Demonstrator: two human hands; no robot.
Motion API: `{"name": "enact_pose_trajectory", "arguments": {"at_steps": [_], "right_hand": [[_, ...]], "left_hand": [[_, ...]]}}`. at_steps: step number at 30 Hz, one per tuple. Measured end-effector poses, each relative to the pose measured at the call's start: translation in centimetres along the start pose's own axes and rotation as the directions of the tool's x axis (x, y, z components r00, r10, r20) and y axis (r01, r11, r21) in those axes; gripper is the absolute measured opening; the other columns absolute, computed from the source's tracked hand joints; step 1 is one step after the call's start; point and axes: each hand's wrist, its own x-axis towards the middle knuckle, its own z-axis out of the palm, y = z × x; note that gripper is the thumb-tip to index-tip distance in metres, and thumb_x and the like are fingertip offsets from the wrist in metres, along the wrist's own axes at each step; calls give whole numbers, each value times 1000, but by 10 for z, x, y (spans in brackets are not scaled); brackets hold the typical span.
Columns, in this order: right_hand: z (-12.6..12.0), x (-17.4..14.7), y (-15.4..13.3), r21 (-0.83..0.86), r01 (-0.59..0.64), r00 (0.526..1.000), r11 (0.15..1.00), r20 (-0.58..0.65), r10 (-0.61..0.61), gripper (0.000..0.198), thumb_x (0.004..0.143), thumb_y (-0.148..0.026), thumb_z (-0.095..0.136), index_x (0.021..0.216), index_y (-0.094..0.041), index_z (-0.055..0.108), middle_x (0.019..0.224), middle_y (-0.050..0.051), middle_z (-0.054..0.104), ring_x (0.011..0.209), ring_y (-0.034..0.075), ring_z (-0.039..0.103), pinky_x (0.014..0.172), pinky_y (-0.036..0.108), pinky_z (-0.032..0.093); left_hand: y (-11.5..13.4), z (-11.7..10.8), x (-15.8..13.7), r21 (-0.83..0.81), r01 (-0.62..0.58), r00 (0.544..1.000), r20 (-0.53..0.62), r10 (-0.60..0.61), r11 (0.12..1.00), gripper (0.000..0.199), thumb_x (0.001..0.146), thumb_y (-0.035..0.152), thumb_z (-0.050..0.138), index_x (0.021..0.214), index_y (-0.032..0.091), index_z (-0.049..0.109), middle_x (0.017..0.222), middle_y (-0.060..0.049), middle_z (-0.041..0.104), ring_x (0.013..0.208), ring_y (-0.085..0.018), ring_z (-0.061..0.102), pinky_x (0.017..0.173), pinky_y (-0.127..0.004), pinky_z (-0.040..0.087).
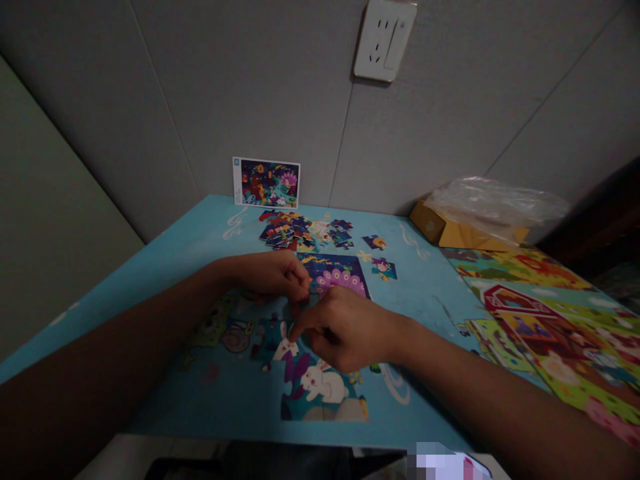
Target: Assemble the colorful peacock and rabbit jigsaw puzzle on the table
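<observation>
A partly joined jigsaw puzzle (325, 387) lies on the blue table, with white rabbits in its lower part and a pink peacock-like fan (340, 280) above. My left hand (275, 277) is curled over the puzzle's left side, fingertips bent down; whatever they hold is hidden. From the right, my right hand (345, 330) reaches over the middle, fingers closed and index fingertip on a rabbit puzzle piece (285, 347). Both hands cover the puzzle's centre. Loose pieces lie beyond them: a heap of dark pieces (285, 230), a small blue stack (341, 235) and a peacock-coloured piece (384, 268).
A picture card (267, 183) leans on the wall behind the table (200, 233). To the right are a colourful farm puzzle (560, 327) and a yellow box (460, 230) under clear plastic (490, 200). A wall socket (385, 40) is above. A blurred-out screen (445, 463) shows below the front edge.
</observation>
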Motion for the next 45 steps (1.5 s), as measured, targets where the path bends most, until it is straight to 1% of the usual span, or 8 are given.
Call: {"name": "enact_pose_trajectory", "arguments": {"at_steps": [10,20,25,32,37,39,41,45], "right_hand": [[1,0,-3,-47,-24,1000,999,-9,24,41,71,-9,51,103,-18,74,53,-5,53,47,10,46,50,23,33],[1,1,-2,3,-12,999,1000,34,11,37,68,-8,52,94,-19,76,58,-3,59,50,9,49,52,23,34],[0,1,-7,-67,13,1000,998,12,-12,44,70,-9,50,108,-17,72,53,-4,54,48,11,48,50,23,34],[4,1,-10,-19,113,980,993,168,-108,40,71,-9,51,98,-21,77,75,1,73,61,12,58,54,24,38],[3,1,-8,-69,52,997,996,54,-48,41,71,-12,50,102,-20,77,65,0,69,57,13,58,56,25,39],[-4,2,-3,-158,-52,999,986,-15,50,37,76,-15,49,100,-20,76,70,2,71,59,14,60,59,26,41],[-17,1,5,-309,-269,963,912,-115,245,33,82,-20,49,101,-19,75,75,5,72,65,17,63,62,28,41],[-47,-10,29,-485,-683,722,546,-338,604,38,82,-24,53,115,-15,69,95,14,73,86,27,68,68,32,43]], "left_hand": [[-1,0,0,5,24,1000,1,-24,1000,22,85,37,67,77,16,63,49,6,55,31,-6,41,29,-16,29],[3,1,0,23,29,1000,-12,-29,999,22,84,35,67,75,16,64,45,6,52,30,-7,40,28,-15,28],[1,0,0,26,18,1000,-18,-17,1000,22,84,35,67,75,16,64,47,6,55,30,-7,41,29,-15,30],[6,1,-1,18,55,999,0,-55,998,24,85,37,66,78,14,67,66,-2,72,32,-5,42,29,-15,31],[3,0,0,-2,42,999,-2,-42,999,25,85,39,69,78,15,67,60,1,69,31,-5,41,29,-14,30],[2,0,0,1,32,999,7,-32,999,27,86,41,68,78,16,68,58,2,69,30,-5,41,29,-14,30],[2,0,0,13,41,999,4,-41,999,27,87,41,68,81,15,70,63,0,72,31,-5,43,29,-14,30],[4,0,-1,33,54,999,-5,-54,998,25,87,37,67,80,14,71,73,-4,76,31,-4,44,29,-14,30]]}}
